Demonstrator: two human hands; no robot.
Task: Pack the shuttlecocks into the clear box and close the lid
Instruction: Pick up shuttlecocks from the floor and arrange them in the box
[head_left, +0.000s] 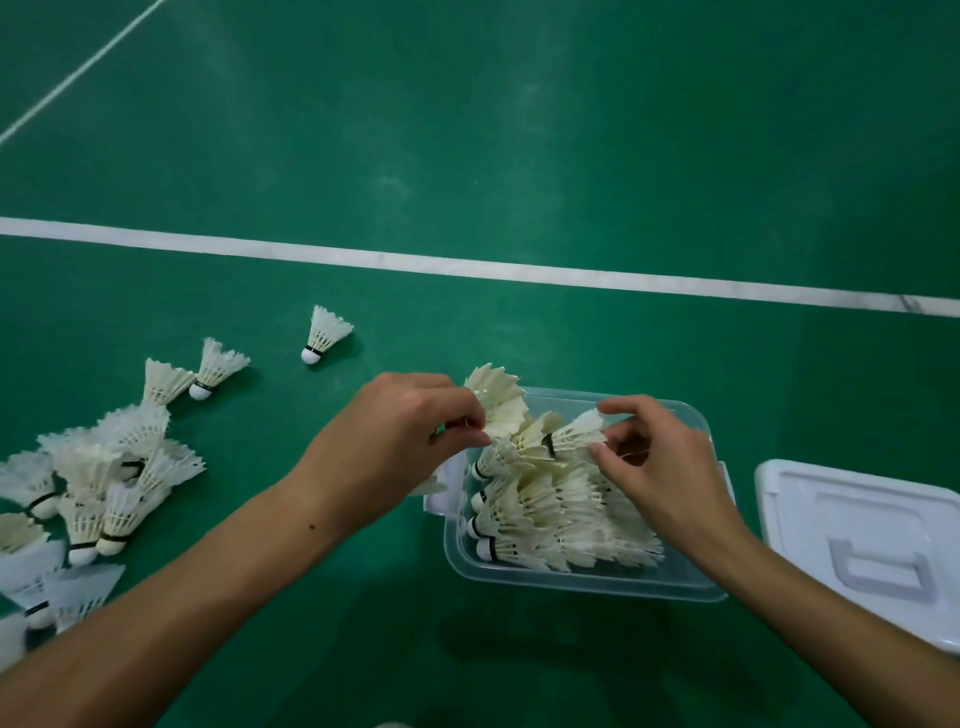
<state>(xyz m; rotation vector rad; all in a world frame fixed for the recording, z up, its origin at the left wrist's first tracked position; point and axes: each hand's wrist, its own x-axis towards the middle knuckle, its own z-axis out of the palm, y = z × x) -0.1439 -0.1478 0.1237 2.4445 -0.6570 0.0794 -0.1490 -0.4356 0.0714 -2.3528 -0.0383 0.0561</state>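
Packing shuttlecocks into the clear box (582, 584)

Left hand (400, 431) pinches one shuttlecock (496, 402); right hand (657, 457) pinches another (574, 436), lying crosswise at centre frame.

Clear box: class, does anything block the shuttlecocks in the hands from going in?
Nothing visible does. The clear box is open-topped; its lid lies apart on the floor, to its right. Both held shuttlecocks are already above the box.
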